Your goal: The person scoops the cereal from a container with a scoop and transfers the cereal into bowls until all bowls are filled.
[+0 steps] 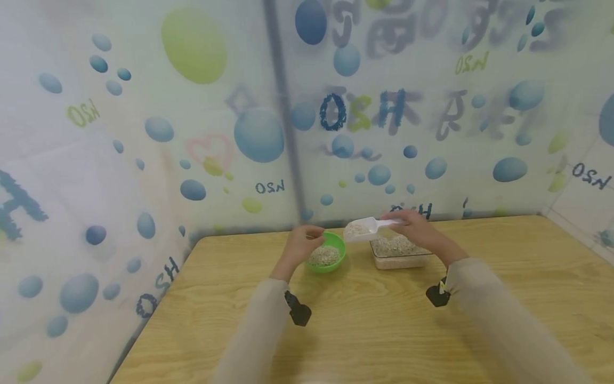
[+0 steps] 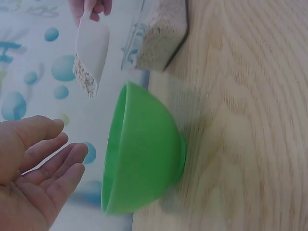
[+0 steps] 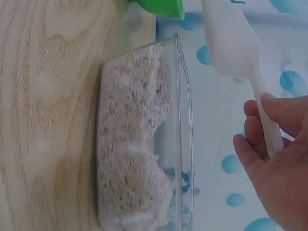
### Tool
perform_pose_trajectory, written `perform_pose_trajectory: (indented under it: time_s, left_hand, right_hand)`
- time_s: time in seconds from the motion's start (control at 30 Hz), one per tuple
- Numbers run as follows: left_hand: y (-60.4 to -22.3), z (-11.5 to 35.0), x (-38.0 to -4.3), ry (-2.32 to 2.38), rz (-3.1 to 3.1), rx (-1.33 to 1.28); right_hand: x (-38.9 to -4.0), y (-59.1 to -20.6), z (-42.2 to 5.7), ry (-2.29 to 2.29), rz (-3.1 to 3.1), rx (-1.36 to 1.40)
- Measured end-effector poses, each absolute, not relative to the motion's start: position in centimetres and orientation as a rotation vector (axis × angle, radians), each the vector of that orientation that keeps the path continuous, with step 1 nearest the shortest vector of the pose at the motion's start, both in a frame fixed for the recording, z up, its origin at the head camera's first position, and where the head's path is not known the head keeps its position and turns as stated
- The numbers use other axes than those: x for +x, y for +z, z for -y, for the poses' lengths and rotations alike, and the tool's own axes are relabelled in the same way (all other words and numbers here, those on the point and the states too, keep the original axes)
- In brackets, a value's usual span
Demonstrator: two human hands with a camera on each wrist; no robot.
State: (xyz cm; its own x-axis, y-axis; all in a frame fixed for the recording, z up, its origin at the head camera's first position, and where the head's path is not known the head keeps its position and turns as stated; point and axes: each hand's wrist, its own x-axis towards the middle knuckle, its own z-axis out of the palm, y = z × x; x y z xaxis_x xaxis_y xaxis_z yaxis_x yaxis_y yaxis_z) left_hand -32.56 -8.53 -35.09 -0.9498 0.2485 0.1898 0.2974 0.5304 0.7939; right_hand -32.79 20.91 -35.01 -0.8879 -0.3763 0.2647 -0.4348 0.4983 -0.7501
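Observation:
My right hand (image 1: 413, 228) grips the handle of a white scoop (image 3: 235, 48), which carries a heap of oat-like flakes (image 2: 84, 79). In the head view the scoop hangs between a green bowl (image 1: 339, 257) and a clear rectangular container (image 1: 400, 262), above the table. More flakes (image 1: 324, 255) lie inside the bowl. The container is filled with the same flakes (image 3: 132, 139), with a dip in their surface. Beside the bowl's rim is my left hand (image 2: 41, 166), its fingers loosely bent and holding nothing.
A wooden table (image 1: 364, 330) carries the bowl and container, both close to its back edge. Behind it hangs a pale curtain (image 1: 230, 160) printed with blue and green dots. Black straps with dark blocks (image 1: 299, 312) sit on both wrists.

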Motion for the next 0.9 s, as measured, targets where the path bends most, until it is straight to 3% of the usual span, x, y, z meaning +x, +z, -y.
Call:
perform_pose_trajectory:
  time_s: [0.57, 0.9]
  left_hand:
    - [-36.4, 12.5, -32.7, -1.396, 2.682, -0.341]
    - [-37.5, 12.9, -32.4, -1.435, 2.709, -0.403]
  right_hand:
    - [-33.6, -36.2, -17.5, 1.381, 2.651, 0.802]
    - [-34.1, -36.3, -15.5, 1.371, 2.625, 0.882]
